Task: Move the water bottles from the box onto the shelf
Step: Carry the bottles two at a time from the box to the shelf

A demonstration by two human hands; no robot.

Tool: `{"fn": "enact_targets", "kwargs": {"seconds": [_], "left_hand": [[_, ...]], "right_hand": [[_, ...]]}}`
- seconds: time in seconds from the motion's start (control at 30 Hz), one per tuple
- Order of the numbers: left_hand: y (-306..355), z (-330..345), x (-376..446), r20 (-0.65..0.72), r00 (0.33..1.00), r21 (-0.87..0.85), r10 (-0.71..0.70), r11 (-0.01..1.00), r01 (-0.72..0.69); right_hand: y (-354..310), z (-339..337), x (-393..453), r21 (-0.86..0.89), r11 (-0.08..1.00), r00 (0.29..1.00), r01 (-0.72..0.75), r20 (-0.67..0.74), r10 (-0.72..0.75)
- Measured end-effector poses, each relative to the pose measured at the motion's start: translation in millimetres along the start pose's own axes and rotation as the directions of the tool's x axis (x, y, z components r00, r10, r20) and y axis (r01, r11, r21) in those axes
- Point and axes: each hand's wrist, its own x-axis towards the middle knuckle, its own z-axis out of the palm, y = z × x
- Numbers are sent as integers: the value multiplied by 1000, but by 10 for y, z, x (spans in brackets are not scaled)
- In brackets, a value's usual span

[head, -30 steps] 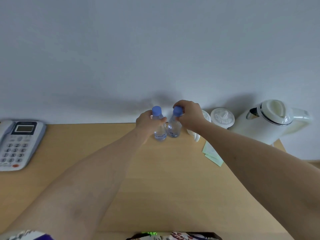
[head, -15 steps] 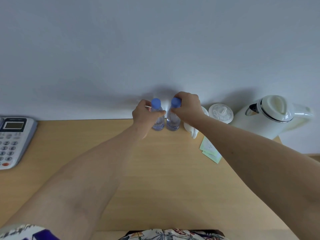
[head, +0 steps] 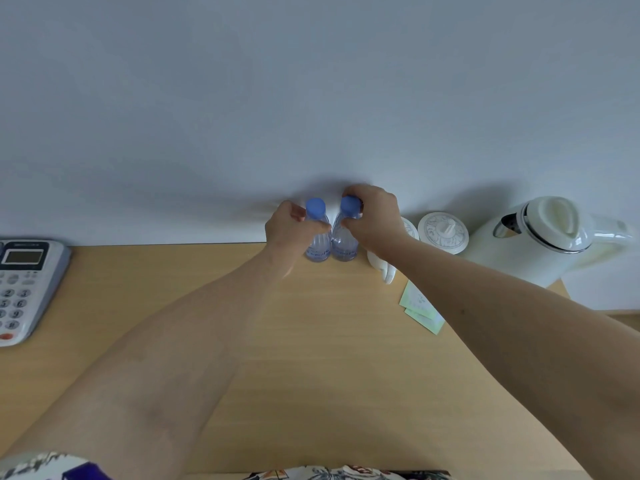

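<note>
Two small clear water bottles with blue caps stand upright side by side at the back of the wooden shelf point(head: 311, 341), against the wall. My left hand point(head: 289, 225) grips the neck of the left bottle point(head: 317, 242). My right hand point(head: 374, 216) holds the right bottle point(head: 344, 244) around its neck and cap. The two bottles touch each other. The box is out of view.
A grey desk phone point(head: 24, 285) lies at the left edge. To the right stand a white cup point(head: 384, 268) partly behind my right arm, a white lidded cup point(head: 443, 232), a white electric kettle point(head: 540, 237) and green paper packets point(head: 420, 308).
Both hands have carried the bottles further back toward the wall and set them down on the shelf. The view has shifted slightly.
</note>
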Motion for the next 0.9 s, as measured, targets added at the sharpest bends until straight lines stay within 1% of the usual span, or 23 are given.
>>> {"fn": "enact_targets", "kwargs": {"seconds": [0.1,0.33,0.5,0.67,0.77,0.9], "left_hand": [[-14,3,17,7,1000,-22,-2,1000,3],[-47,16,-4,20,998,7,65,998,-65],[4,-59,-48,51,983,133,175,975,-180],[154,-267,-140,87,954,230,288,926,-300],[315,-406,-205,107,929,270,354,889,-370],[637,-551,-321,152,873,301,464,819,-488]], "right_hand": [[15,-17,3,-4,1000,1000,18,7,-18],[11,-10,-32,3,1000,1000,3,13,-3],[-53,-29,-70,-38,998,999,-42,11,43],[-175,-147,-124,-89,992,995,-94,19,96],[-281,-286,-156,-125,987,994,-101,18,104],[-453,-539,-230,-131,983,992,-126,-48,120]]}}
